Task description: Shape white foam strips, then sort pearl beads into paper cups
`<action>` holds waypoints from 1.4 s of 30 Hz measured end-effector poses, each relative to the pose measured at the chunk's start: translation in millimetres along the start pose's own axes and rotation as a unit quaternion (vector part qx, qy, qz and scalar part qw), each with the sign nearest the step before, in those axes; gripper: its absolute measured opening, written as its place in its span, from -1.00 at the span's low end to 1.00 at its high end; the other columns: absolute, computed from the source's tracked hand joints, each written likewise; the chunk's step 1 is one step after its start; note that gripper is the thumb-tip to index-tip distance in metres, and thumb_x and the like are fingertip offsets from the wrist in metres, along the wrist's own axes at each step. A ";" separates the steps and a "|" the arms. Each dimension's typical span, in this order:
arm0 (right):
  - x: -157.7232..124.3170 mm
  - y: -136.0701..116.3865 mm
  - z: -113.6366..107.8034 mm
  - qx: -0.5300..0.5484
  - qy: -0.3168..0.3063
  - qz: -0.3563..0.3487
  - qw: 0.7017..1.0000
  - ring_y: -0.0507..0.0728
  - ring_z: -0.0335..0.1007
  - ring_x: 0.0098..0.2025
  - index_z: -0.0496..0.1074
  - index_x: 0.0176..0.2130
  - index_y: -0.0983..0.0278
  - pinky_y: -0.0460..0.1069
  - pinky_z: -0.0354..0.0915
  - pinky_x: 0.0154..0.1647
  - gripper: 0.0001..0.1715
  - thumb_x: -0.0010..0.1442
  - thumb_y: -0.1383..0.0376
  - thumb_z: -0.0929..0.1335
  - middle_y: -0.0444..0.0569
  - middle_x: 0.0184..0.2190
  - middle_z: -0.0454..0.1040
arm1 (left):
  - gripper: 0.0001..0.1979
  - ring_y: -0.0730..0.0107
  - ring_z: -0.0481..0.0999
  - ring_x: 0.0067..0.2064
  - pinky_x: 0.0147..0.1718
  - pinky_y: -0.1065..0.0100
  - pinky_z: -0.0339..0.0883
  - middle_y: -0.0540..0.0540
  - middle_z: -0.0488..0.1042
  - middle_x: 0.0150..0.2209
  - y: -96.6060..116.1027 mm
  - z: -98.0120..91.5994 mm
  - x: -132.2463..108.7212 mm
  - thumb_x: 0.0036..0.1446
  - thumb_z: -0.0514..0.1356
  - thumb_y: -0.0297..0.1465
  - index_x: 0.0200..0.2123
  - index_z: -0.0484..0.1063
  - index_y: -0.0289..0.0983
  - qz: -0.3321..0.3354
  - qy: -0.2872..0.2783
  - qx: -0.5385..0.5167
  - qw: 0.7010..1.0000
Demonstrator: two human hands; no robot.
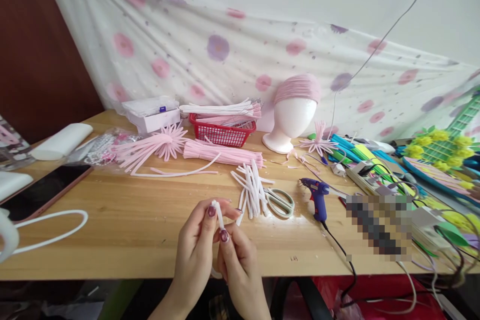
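Over the front edge of the wooden table (131,225), both my hands meet around one short white pipe cleaner piece (218,214). My left hand (197,250) pinches its upper part between thumb and fingers. My right hand (236,260) is closed on the lower part, thumb pressed against it. Just beyond the hands lies a loose pile of white pipe cleaner pieces (250,187), with scissors (281,201) beside it.
A blue glue gun (318,195) with a black cord stands to the right. Pink pipe cleaner bundles (221,152), a red basket (221,132) and a foam head (294,120) sit further back. A phone (45,192) and white cable (56,227) lie left; craft clutter fills the right.
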State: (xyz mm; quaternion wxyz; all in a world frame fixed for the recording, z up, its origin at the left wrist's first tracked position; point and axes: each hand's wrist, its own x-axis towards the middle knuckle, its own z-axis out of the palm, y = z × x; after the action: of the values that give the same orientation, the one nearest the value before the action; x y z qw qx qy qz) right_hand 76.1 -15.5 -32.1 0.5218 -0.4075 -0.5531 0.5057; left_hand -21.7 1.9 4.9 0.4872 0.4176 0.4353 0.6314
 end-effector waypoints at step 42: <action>11.8 -42.7 -14.0 0.115 0.032 -0.130 0.984 0.25 0.20 0.15 0.57 -0.11 0.07 0.06 0.27 0.04 -0.73 0.17 0.10 0.46 0.03 0.02 0.31 | -0.69 0.46 0.42 -0.52 -0.47 0.47 0.34 -0.01 0.52 -0.55 3.3 1.6 -1.0 0.16 0.29 -0.15 -0.46 0.49 -0.27 0.057 -0.108 -0.026 0.992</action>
State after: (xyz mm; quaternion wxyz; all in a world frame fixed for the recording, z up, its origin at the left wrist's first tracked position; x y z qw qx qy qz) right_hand 91.8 -8.7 11.1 0.6441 -0.2855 -0.5226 0.4801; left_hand -20.8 0.6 8.4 0.5051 0.4947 0.3394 0.6205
